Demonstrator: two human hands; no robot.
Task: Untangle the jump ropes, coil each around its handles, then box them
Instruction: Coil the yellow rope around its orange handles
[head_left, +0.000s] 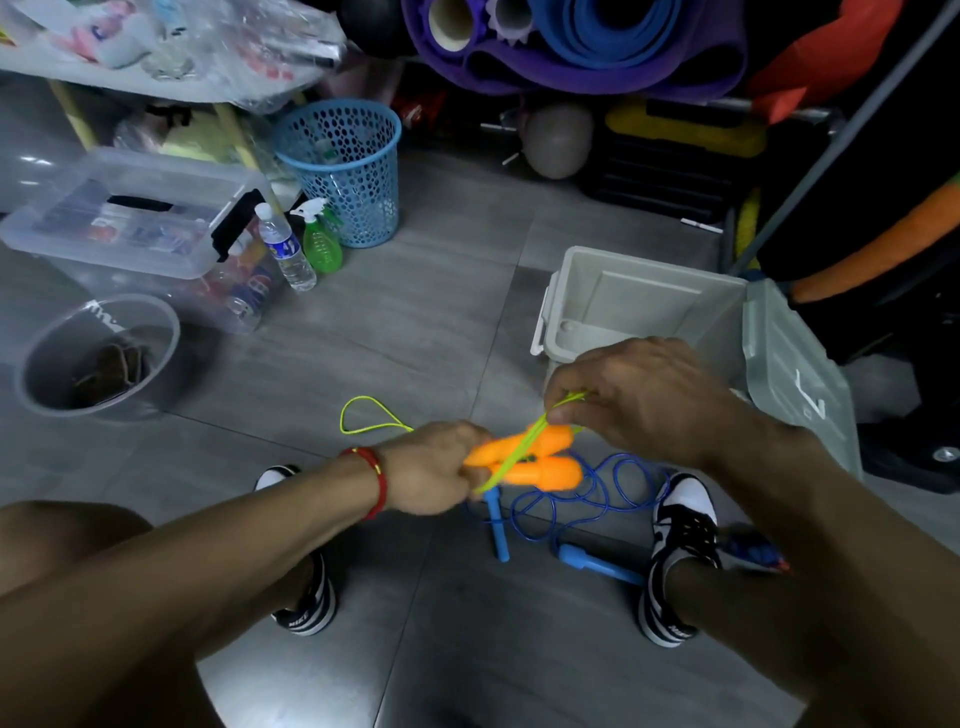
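— Where are the orange handles (524, 460) found?

— The 2 handles are gripped side by side in the left hand (434, 467), above the floor (415, 312) between the 2 shoes. The yellow-green rope (511, 452) is crossed over them, and a strand of it is pinched by the right hand (631, 400) just above the handles' far ends.

— How are the hands posed?

— The left hand's fingers are curled round the handles' near ends, with a red bracelet (376, 480) seen on its wrist. The right hand is held knuckles up, with thumb and fingers closed on the strand. A loose loop of the rope (363, 415) is laid on the floor left of the hands.

— And the rest?

— A blue jump rope (576, 499) is lain uncoiled on the floor under the hands, its 2 handles near the right shoe (680, 525). The grey box (644, 301) is set open just behind the right hand, its lid (795, 374) leaned at its right side. The handles are blurred, and the right fingertips are hidden.
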